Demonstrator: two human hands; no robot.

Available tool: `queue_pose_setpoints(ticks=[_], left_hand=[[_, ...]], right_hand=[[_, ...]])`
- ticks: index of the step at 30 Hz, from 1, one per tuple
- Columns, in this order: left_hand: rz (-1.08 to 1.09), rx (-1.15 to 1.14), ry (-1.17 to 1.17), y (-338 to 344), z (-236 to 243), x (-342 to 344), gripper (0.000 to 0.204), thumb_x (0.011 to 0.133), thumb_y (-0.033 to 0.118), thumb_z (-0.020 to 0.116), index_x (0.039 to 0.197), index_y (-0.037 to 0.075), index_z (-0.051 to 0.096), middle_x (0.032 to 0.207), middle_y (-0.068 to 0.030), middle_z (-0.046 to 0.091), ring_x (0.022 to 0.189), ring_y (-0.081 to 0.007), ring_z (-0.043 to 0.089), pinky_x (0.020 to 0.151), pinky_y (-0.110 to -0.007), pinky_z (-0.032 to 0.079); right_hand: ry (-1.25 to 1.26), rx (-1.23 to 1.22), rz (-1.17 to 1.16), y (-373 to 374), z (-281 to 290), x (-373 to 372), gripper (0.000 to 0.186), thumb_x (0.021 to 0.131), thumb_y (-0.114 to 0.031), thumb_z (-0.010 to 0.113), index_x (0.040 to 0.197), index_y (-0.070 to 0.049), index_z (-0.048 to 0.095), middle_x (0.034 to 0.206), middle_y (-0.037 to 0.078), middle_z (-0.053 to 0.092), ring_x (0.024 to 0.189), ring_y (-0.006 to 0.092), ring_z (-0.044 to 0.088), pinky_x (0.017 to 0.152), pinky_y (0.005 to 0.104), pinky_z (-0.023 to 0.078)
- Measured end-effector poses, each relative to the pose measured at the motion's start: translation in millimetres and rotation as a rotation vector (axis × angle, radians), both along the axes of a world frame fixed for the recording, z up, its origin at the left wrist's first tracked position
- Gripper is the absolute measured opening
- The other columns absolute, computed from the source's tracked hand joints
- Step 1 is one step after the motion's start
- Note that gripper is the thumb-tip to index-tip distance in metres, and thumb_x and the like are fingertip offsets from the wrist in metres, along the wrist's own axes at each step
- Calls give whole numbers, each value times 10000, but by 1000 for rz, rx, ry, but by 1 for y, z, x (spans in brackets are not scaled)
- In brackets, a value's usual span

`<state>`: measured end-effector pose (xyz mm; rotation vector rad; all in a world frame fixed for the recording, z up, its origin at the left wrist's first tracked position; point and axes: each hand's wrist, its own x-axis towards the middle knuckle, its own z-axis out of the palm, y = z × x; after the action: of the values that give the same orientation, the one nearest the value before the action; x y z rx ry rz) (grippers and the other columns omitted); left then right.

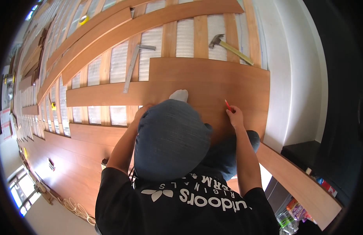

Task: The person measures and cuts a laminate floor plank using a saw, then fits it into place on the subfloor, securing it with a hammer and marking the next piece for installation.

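Observation:
My right hand [235, 115] holds a red pencil [228, 105] over the wide brown floorboards [248, 94] at the centre right. My left hand [142, 111] is at the near edge of the long board [103, 95], its fingers mostly hidden by my knee. My sock-covered foot [179, 95] rests on the boards between my hands. Beyond them, a metal square [131, 64] lies across the board and battens, and a hammer [238, 53] with a yellow handle lies near the right end.
Loose long planks [158, 21] span the battens [201, 37] and foil underlay. A yellow tape measure [83, 20] is at the back left. Laid flooring [79, 160] extends left. A white wall step [277, 47] borders the right, where another plank [297, 172] runs past stored items.

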<state>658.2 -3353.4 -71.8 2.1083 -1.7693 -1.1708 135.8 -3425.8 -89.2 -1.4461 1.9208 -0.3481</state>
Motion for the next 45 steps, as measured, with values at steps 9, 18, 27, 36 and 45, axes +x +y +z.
queue_pose_setpoints(ticks=[9,18,27,36,45], left_hand=[[466,-188,-416,-159,-15,110,434,901,202,658,1323,113,606,1348,-189,588,1283,-414,560,1051,-527,497],[433,41,-412,-227,-2,149,351,905,148,570,1244,57,561,1293,-221,625,1194,-439,639,1037,-552,504],[574,175,-637,-126,22,278,309,959,218,620,1238,87,615,1324,-158,585,1341,-392,526,1088,-568,428],[1145,-219,330,-243,-50,276,718,866,263,692,1486,-19,464,1354,-178,628,1136,-311,657,997,-403,509],[1720,-300,1251,-372,-77,254,349,1001,228,600,1272,18,533,1251,-178,591,1228,-359,582,1115,-497,436]], right_hand=[[-52,-11,-59,8,2,13,304,956,-240,739,1173,-28,722,1106,148,702,1017,276,700,916,375,554],[122,50,-83,-24,9,-22,330,966,-253,702,1216,-39,713,1146,172,679,1062,333,669,949,421,532],[316,-126,273,-228,19,9,415,954,-134,645,1333,28,594,1334,251,604,1309,443,529,1100,498,445],[375,-147,472,-372,-3,85,504,938,-129,680,1407,-15,536,1408,237,556,1321,450,519,1110,507,449],[627,-226,655,-378,4,88,434,950,-250,730,1297,-35,585,1331,207,592,1216,430,571,1003,500,506]])
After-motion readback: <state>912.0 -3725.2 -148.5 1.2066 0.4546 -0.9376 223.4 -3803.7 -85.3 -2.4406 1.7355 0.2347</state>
